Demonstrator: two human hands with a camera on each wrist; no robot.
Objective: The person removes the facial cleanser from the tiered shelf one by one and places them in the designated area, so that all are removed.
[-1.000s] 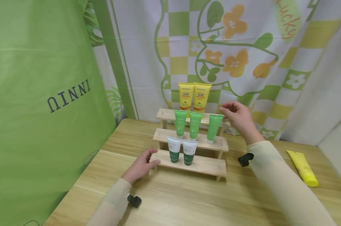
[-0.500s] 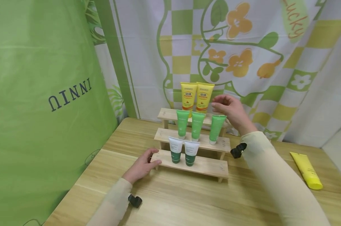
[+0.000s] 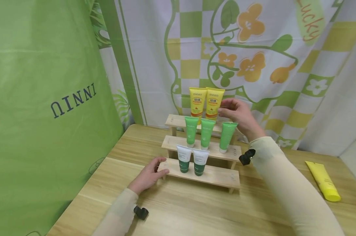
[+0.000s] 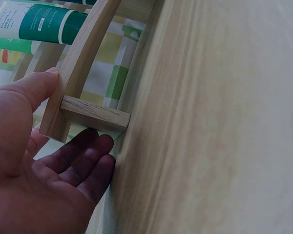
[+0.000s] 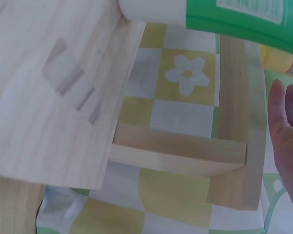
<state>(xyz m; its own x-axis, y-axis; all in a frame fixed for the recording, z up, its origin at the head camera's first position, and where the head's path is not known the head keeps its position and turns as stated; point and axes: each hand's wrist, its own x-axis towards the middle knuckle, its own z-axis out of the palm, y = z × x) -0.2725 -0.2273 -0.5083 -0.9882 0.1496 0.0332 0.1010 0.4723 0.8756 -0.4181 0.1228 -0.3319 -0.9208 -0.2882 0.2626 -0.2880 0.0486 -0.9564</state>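
Observation:
A three-step wooden display stand (image 3: 220,177) holds upright squeeze tubes. Two yellow tubes (image 3: 214,103) share the top step. Three light green tubes (image 3: 207,134) line the middle one, the rightmost set apart. Two white-and-dark-green tubes (image 3: 200,163) stand on the lowest. My left hand (image 3: 147,175) grips that lowest board's left end; in the left wrist view the thumb lies on the board's edge. My right hand (image 3: 240,114) is at the right edge of the right yellow tube, fingers extended; whether it touches is unclear. The right wrist view shows only part of this hand (image 5: 285,131).
Another yellow tube (image 3: 324,182) lies on the wooden table (image 3: 195,213) at the right. Behind the stand hangs a patterned curtain (image 3: 189,39); a green cloth (image 3: 48,131) covers the left side. Both wrists wear black devices.
My right hand has moved left, from beside the top step's right end to the right yellow tube's edge. The left hand keeps its place on the lowest board. The tubes stand as before.

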